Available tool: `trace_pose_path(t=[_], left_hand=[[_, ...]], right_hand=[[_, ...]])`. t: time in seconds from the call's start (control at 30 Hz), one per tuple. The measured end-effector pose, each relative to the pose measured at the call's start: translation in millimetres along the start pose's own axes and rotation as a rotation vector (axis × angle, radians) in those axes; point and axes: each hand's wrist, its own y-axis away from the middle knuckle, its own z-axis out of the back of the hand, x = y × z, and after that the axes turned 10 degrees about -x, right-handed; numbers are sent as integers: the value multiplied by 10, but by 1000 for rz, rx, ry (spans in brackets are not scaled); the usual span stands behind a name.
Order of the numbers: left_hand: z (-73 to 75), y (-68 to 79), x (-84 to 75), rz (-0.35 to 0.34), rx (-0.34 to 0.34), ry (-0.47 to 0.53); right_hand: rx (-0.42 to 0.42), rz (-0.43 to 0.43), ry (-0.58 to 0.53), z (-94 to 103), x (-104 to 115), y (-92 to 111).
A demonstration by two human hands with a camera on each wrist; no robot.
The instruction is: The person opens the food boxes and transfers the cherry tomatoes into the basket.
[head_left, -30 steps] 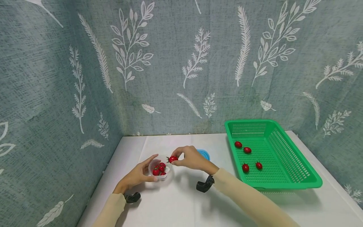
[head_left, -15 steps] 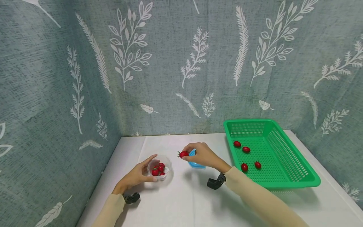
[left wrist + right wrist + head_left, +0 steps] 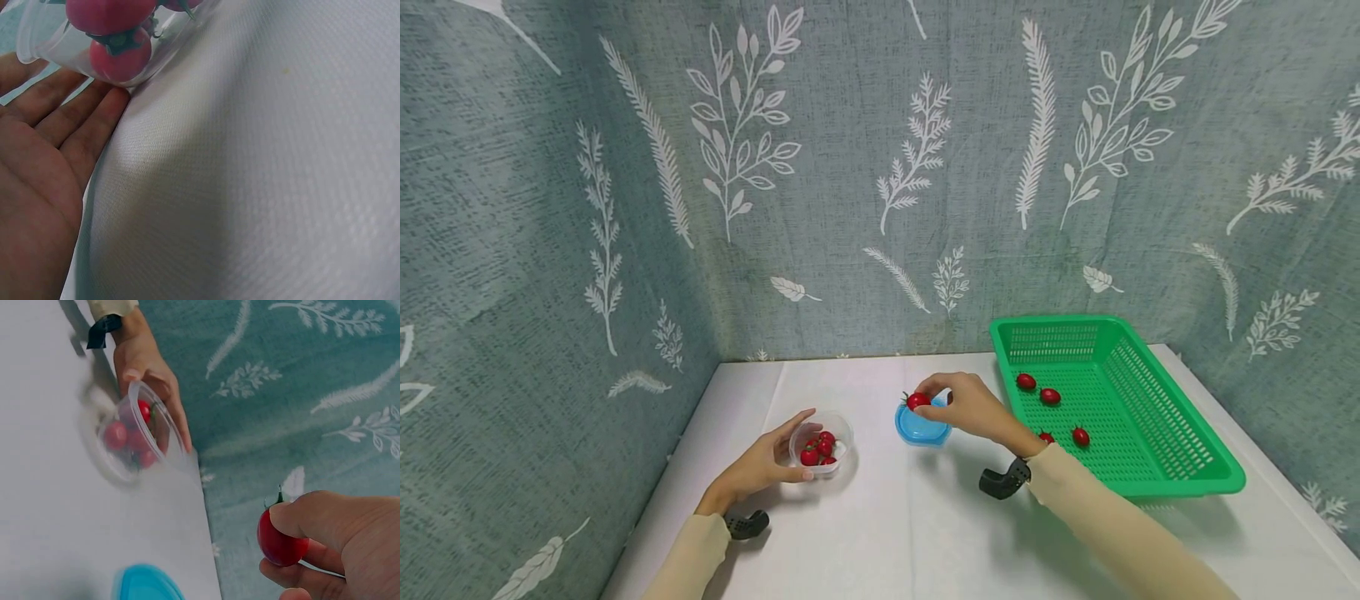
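Note:
In the head view my left hand (image 3: 766, 461) spans a small clear plastic tub (image 3: 842, 427) on the table, thumb at its near side and fingers at its far side. Several red cherry tomatoes with green stems (image 3: 824, 447) lie inside. My right hand (image 3: 976, 408) pinches another cherry tomato (image 3: 278, 540) between thumb and fingers, its stem pointing away from the hand. This tomato is in the air and overlaps the far edge of a blue lid (image 3: 922, 427) in the head view. The left wrist view shows my fingertips (image 3: 115, 100) against the tub's wall.
A green plastic basket (image 3: 1157, 487) stands on the right of the white-covered table (image 3: 842, 542), holding several cherry tomatoes (image 3: 1050, 397). One of them is partly hidden by my right forearm. A patterned grey-green cloth (image 3: 850, 167) rises behind the table and along its left side.
My right hand has moved right, from beside the tub to over the blue lid, carrying the cherry tomato. More of the lid now shows. The left hand and the tub have stayed in place.

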Motion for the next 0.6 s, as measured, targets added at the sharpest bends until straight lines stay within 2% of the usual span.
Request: trace_pose_path(t=[0.27,0.4,0.6], left_hand=[[-4,10,-25,40,-8,2],[0,22,-42,52,-10,11],[0,24,-53,49,-9,13]], right_hand=[[-42,-25,-7,198,-187,89],[-41,-87,-19,302,-232,133],[-56,-129,16,468,-251,186]])
